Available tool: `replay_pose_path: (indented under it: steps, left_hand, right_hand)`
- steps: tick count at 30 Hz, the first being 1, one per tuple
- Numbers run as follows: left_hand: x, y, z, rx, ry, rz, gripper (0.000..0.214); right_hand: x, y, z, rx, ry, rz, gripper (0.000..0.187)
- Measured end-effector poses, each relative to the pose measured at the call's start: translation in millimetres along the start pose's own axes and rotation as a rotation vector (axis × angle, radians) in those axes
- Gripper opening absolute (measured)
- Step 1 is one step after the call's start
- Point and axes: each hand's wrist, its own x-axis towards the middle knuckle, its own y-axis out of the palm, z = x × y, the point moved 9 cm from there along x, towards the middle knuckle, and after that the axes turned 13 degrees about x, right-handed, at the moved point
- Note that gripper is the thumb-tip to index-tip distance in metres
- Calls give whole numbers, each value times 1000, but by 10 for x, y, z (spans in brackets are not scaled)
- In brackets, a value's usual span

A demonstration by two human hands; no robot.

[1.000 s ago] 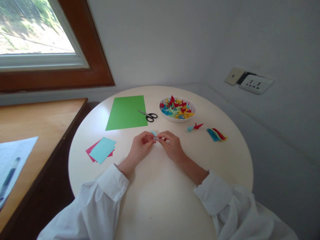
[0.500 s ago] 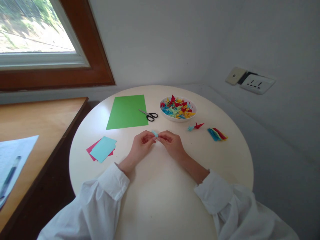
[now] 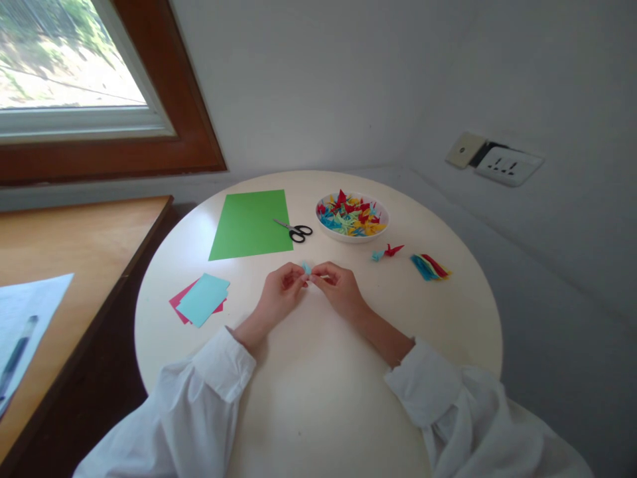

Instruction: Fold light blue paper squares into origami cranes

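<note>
My left hand (image 3: 279,295) and my right hand (image 3: 337,287) meet at the middle of the round cream table (image 3: 318,398). Both pinch a tiny light-blue folded paper piece (image 3: 306,269) between their fingertips, just above the tabletop. Both wrists rest on the table, in white sleeves. A white bowl (image 3: 352,218) full of small red, blue, yellow and green folded paper figures stands behind the hands. Two small folded figures, one blue (image 3: 378,255) and one red (image 3: 394,249), lie right of the hands.
A green sheet (image 3: 251,223) lies at the back left with black-handled scissors (image 3: 294,230) at its edge. Light-blue and pink squares (image 3: 202,300) lie at the left. A small stack of coloured paper pieces (image 3: 430,267) lies at the right. A wooden desk (image 3: 64,252) with paper and pen adjoins.
The hands stay together at the same spot; the fingers have shifted slightly on the small blue paper piece. The view has shifted a little.
</note>
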Motion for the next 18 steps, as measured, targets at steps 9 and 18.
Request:
replay_pose_path:
  steps: [9, 18]
  left_hand:
    - [-7, -6, 17, 0, -46, -20, 15]
    - [-11, 8, 57, -38, -81, -15, 13]
  right_hand:
    - [0, 1, -16, -21, 3, 5, 8]
    - [20, 35, -76, -44, 15, 53, 9]
